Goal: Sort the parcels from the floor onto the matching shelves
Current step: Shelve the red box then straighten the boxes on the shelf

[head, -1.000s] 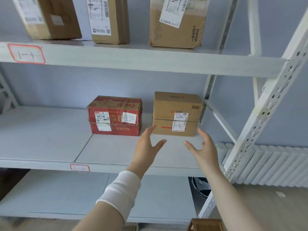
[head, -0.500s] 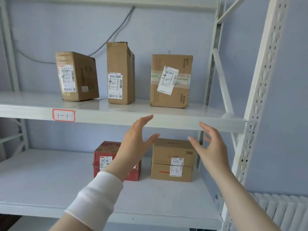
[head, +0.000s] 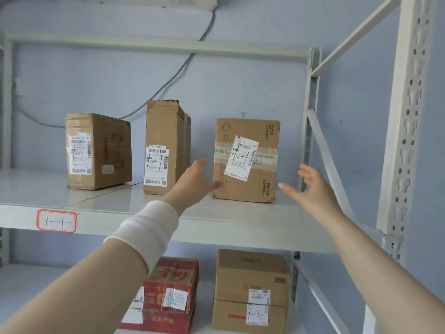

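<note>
**Cardboard parcel on the 1-1 shelf, both hands off it**

Cardboard, tape, tilted label: that's what sits between my two hands. Left hand is open with the fingers straight, at the parcel's left side. The thumb overlaps its lower front corner, and I can't tell if it's actually touching. Right hand is open too, fingers spread, a bit clear of the right side. Neither one is holding anything.

The parcel stands upright on the upper shelf, whose front edge carries a red-bordered tag reading 1-1. The pen marks on its label are too scrawly for me to read.

My guess is this is squaring up the box. I'd put flat palms on both side faces, use even pressure, and slide rather than lift. I'd also keep the label facing out. Watch the left elbow, since the tall box is near that hand and looks tippy. The wide box further left is well clear.
</note>
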Demonstrator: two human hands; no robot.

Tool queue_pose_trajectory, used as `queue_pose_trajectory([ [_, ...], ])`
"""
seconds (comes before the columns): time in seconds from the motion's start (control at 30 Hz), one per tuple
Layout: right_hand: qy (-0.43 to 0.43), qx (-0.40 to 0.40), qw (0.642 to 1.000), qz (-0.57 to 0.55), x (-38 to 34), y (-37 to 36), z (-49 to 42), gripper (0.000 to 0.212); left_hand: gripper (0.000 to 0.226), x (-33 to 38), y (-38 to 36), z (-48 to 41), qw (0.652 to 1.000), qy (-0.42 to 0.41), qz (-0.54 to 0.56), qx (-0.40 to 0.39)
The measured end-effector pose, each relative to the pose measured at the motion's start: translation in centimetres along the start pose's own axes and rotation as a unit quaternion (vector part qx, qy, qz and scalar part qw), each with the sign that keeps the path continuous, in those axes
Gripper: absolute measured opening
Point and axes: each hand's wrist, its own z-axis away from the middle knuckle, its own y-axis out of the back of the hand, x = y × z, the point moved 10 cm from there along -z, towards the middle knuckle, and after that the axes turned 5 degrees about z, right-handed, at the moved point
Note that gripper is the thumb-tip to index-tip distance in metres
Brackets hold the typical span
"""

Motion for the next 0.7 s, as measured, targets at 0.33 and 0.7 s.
queue_pose_trajectory([
  [0.33, -0.133, -0.071, 0.987, 0.054, 5.9, -7.7, -13.8, 0.101, 0.095, -4.2, -3.3, -15.3, 0.995, 0.081, 0.015, -0.048],
  [0.7, -0.178, -0.262, 0.948, 0.026, 10.7, -13.9, -16.5, 0.054, 0.058, -8.4, -8.6, -20.0, 0.97, 0.13, 0.102, -0.178],
])
